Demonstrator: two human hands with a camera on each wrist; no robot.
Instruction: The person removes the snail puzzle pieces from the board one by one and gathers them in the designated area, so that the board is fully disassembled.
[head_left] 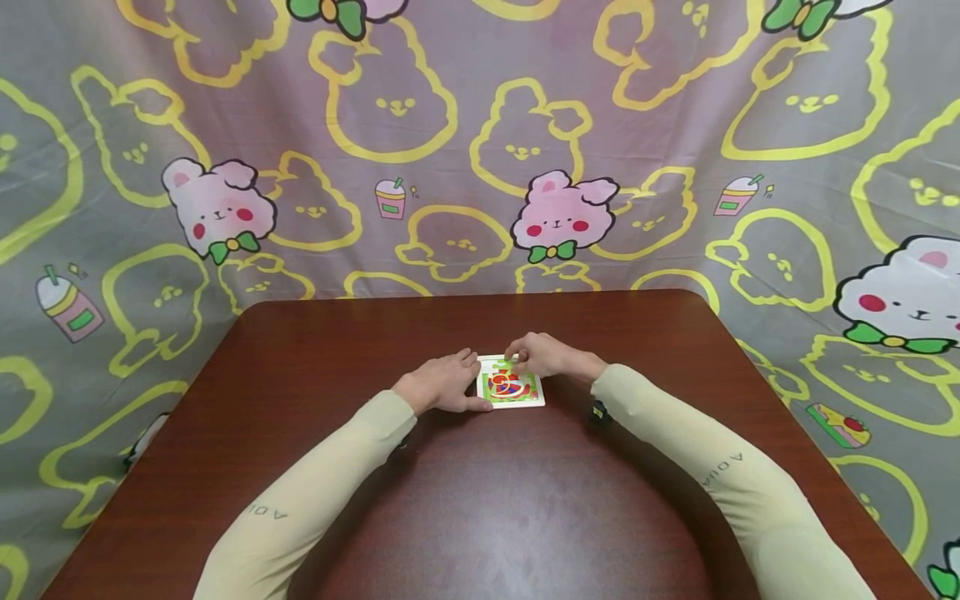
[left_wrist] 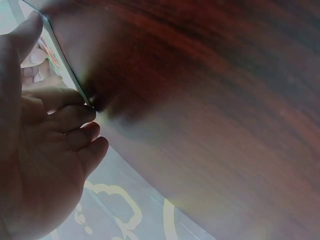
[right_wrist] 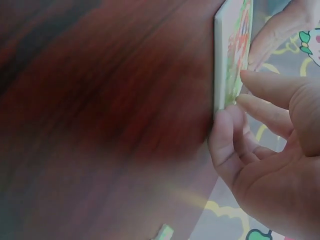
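A square picture puzzle board point(head_left: 510, 407) with a white frame lies flat on the table, printed in red, blue, yellow and green. My left hand point(head_left: 447, 382) lies along its left side, thumb at the near corner, fingers extended towards the far one. Over the far right part, my right hand point(head_left: 545, 357) is bent down. In the right wrist view, the thumb and index fingertips point(right_wrist: 245, 75) come close together right at the picture's surface. The other fingers curl beside the board's edge point(right_wrist: 219, 65). I cannot tell whether a piece is between thumb and index.
The dark red-brown table point(head_left: 480, 500) reaches back to a grey curtain point(head_left: 450, 150) printed with yellow outlines and pink rabbits. A small pale green thing point(right_wrist: 165, 232) shows at the bottom of the right wrist view. Dark wrist gear point(head_left: 598, 412) hangs under the right sleeve.
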